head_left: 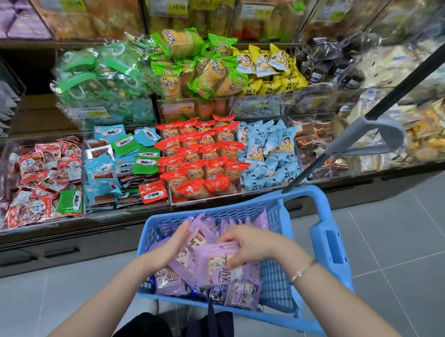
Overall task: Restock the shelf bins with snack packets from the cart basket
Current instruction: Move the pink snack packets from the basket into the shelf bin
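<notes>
Purple snack packets (213, 261), one blue cart basket (210, 212), two hands, left hand (171, 245) pressing the stack, right hand (246, 244) gripping it.

Both hands are down in the blue basket (239, 206), either side of a stack of purple packets (211, 264). The left hand (171, 245) presses flat against the stack's left side; the right hand (248, 244), a bracelet (302, 271) on its wrist, curls its fingers over the top. More purple packets lie loose beneath. Behind the basket, clear bins (105, 119) hold heaped red packets (203, 160), pale blue packets (270, 151) and green packets (208, 67)
</notes>
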A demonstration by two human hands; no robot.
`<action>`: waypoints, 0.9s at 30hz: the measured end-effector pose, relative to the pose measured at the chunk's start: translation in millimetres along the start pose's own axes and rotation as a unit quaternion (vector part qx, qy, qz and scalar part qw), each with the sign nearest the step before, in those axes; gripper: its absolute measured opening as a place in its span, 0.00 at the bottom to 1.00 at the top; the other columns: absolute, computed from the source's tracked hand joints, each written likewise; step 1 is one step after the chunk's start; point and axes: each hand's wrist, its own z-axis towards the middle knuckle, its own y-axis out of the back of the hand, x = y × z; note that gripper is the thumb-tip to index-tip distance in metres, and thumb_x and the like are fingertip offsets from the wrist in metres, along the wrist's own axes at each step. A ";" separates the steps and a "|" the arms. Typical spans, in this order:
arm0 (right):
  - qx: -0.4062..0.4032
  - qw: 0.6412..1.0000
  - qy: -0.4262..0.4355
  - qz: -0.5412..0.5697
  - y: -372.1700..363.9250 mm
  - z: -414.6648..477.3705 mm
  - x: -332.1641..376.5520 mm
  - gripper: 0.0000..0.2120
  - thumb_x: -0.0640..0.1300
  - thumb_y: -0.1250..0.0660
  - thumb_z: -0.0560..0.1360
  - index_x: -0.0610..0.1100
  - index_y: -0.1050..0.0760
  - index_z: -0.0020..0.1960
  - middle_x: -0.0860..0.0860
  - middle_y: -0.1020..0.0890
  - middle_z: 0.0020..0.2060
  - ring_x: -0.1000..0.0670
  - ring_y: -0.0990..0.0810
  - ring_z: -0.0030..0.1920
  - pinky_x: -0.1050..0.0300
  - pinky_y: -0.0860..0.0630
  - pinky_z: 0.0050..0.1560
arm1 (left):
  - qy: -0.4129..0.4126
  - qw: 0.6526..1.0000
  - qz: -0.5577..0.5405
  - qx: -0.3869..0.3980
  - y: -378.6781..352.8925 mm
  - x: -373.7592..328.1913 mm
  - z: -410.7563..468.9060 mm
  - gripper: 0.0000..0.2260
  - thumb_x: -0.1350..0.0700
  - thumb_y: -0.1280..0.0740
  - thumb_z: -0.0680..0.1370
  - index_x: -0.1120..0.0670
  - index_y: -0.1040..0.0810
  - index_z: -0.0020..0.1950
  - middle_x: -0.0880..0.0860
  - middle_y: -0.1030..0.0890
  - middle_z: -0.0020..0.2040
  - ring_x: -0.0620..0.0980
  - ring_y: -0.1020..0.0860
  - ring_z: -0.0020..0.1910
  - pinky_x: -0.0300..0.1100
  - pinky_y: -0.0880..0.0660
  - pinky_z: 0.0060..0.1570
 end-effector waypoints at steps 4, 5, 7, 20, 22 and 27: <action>-0.049 0.998 0.002 -0.037 9.8 22.4 21.8 0.32 0.44 0.22 0.62 0.45 0.33 0.61 0.51 0.30 0.53 0.47 0.25 0.50 0.50 0.24 0.51 | 0.013 0.991 0.110 0.079 -12.3 -14.7 -3.1 0.39 0.22 0.44 0.65 0.32 0.47 0.73 0.37 0.51 0.76 0.43 0.51 0.76 0.48 0.50 0.74; -0.071 0.997 0.015 -0.002 8.5 26.2 23.7 0.33 0.43 0.21 0.61 0.46 0.34 0.60 0.51 0.31 0.51 0.47 0.26 0.50 0.51 0.24 0.49 | 0.026 0.985 0.153 0.079 -13.7 -13.3 -1.5 0.47 0.23 0.40 0.62 0.38 0.50 0.76 0.41 0.52 0.77 0.46 0.53 0.77 0.49 0.50 0.73; -0.103 0.992 0.039 0.067 4.1 31.7 24.2 0.35 0.44 0.21 0.60 0.49 0.35 0.61 0.52 0.32 0.51 0.50 0.28 0.50 0.58 0.26 0.48 | 0.030 0.990 0.121 0.073 -15.7 -9.3 -1.0 0.46 0.33 0.31 0.65 0.45 0.49 0.76 0.41 0.45 0.74 0.44 0.46 0.75 0.44 0.44 0.71; -0.256 0.687 -0.305 0.608 -112.1 44.1 -89.2 0.14 0.49 0.38 0.79 0.39 0.27 0.58 0.44 0.20 0.47 0.46 0.20 0.47 0.50 0.25 0.51 | 0.041 0.961 -0.240 -0.132 4.3 76.3 -20.4 0.40 0.49 0.22 0.58 0.54 0.29 0.68 0.53 0.18 0.59 0.55 0.20 0.58 0.53 0.27 0.63; -0.243 0.604 -0.349 0.675 -140.3 43.1 -107.5 0.15 0.45 0.38 0.79 0.37 0.27 0.61 0.35 0.21 0.57 0.39 0.20 0.54 0.50 0.25 0.54 | 0.054 0.948 -0.263 -0.172 8.0 90.2 -26.1 0.35 0.52 0.22 0.61 0.56 0.27 0.66 0.54 0.17 0.56 0.55 0.18 0.54 0.51 0.23 0.56; -0.221 0.497 -0.374 0.751 -168.1 56.3 -125.5 0.19 0.42 0.37 0.78 0.40 0.31 0.68 0.48 0.38 0.24 0.51 0.39 0.26 0.61 0.37 0.30 | 0.082 0.928 -0.289 -0.219 9.1 108.5 -36.9 0.24 0.57 0.31 0.69 0.57 0.27 0.65 0.53 0.15 0.50 0.52 0.16 0.45 0.44 0.22 0.42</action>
